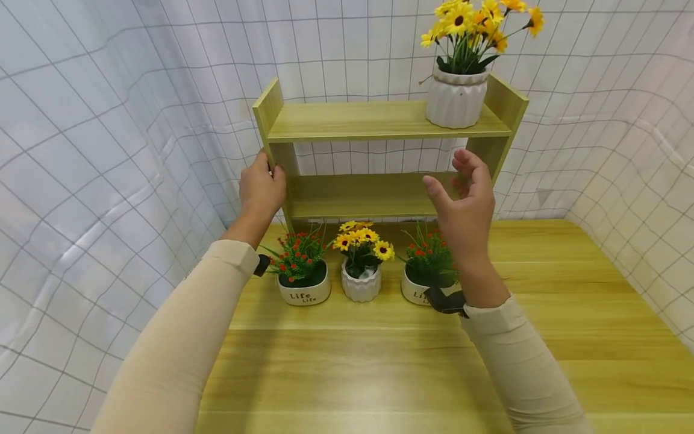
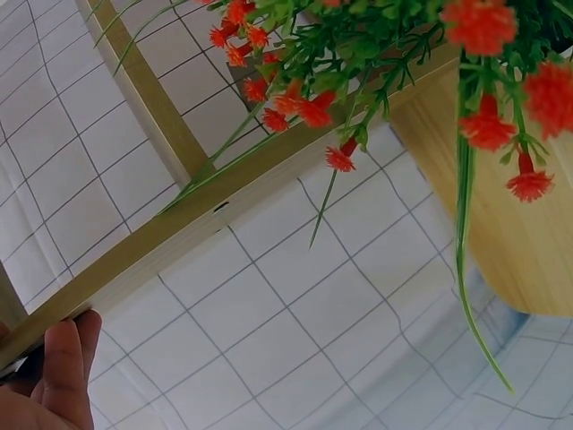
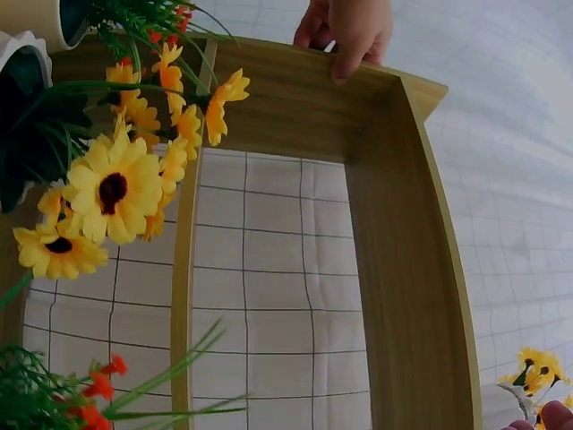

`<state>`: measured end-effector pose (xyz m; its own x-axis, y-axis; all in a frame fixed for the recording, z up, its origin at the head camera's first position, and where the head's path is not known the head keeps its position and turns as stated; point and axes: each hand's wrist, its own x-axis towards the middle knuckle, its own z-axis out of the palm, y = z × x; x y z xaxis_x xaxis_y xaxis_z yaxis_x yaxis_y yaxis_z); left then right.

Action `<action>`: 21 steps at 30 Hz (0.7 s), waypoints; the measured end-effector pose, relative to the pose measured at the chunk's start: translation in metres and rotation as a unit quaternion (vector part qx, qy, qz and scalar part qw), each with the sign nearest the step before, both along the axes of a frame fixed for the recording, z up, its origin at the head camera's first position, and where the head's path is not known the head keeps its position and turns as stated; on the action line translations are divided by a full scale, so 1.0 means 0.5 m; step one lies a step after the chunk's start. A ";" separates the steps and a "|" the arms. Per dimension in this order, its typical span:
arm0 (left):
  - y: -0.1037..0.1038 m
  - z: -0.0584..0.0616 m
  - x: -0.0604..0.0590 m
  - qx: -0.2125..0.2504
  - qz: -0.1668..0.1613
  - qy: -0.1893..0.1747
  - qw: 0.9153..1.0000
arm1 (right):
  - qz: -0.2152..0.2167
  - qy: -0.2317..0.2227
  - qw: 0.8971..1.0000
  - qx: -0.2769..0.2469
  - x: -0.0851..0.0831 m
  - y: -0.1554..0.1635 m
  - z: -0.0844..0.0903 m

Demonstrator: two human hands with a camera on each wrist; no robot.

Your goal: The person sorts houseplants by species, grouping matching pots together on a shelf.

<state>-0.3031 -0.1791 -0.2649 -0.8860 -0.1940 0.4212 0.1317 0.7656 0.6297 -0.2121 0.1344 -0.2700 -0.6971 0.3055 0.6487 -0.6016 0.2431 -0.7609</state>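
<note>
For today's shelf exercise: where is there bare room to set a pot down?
Free: the top shelf left of the white pot, the whole lower shelf, and the table right of the three pots. Crowded: under the shelf unit.

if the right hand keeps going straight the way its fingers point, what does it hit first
Probably the shelf: the right hand hovers open in front of its lower board, fingers aimed at the right upright. No pot sits in that line. Depth is unclear, so board or upright could come first.
</note>
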 end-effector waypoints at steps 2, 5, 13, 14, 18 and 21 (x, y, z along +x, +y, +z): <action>0.000 0.000 0.001 -0.001 -0.002 -0.003 1.000 | 0.006 -0.002 1.000 -0.006 0.004 -0.006 -0.010; 0.001 -0.001 0.001 0.000 -0.004 -0.007 1.000 | 0.013 -0.011 1.000 -0.010 0.023 -0.023 -0.017; 0.000 -0.003 -0.001 0.000 0.000 -0.005 1.000 | 0.036 -0.036 0.999 -0.008 0.021 -0.039 -0.084; 0.001 -0.003 0.000 0.000 0.000 -0.005 1.000 | 0.034 -0.040 0.999 -0.003 0.021 -0.040 -0.093; 0.001 -0.001 0.000 -0.001 -0.001 -0.003 1.000 | 0.041 -0.040 0.998 0.009 0.023 -0.053 -0.121; 0.001 -0.001 -0.001 -0.002 0.001 0.000 1.000 | 0.050 -0.038 0.998 0.015 0.027 -0.064 -0.139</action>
